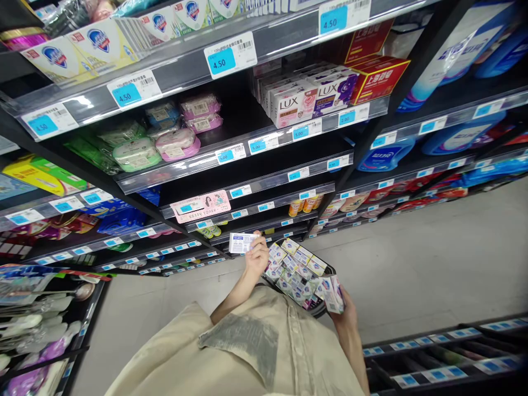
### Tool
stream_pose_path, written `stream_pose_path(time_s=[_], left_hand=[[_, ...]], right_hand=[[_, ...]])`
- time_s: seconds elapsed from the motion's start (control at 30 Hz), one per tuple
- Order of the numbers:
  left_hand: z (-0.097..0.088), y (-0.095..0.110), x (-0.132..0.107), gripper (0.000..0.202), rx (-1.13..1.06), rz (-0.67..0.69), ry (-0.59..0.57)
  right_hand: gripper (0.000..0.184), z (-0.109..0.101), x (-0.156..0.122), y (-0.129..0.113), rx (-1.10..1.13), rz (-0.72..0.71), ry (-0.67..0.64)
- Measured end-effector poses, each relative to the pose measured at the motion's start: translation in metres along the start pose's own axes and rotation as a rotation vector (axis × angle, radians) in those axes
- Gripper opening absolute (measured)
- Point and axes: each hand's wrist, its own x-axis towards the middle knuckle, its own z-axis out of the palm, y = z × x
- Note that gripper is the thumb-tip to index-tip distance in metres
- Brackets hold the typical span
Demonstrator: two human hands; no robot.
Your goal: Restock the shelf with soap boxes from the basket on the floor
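Basket [318, 313] of boxes [291, 265], just below centre.
At centre, we see the left hand [258, 256] gripping a white box [239, 243]; below right, the right hand [347, 312] grips a patterned pack [333, 295].

shelf [239, 120] | LUX boxes [293, 103], red boxes [381, 80], wrapped packs [177, 144] || basket [330, 269] | small boxes [295, 270]

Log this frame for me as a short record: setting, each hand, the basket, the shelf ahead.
Setting: store aisle with price-tagged shelves
Left hand: holds a white box with printed text, raised near the lower shelves
Right hand: holds a printed carton at the basket's near right side; whether there is more than one is unclear
Basket: black, with many small packs inside
Shelf ahead: LUX boxes beside red boxes; plastic-wrapped packs farther left
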Motion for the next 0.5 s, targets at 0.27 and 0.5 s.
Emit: stream_pose_path(time_s=[0.27, 0.5], left_hand=[[-0.005, 0.0, 0.001, 0.012, -0.101, -0.148, -0.085], [-0.005, 0.004, 0.019, 0.021, -0.095, -0.304, -0.053]], right_hand=[[0.028, 0.0, -0.003, -0.001, -0.002, 0.022, 0.029], [0.03, -0.003, -0.003, 0.006, 0.037, -0.009, 0.025]])
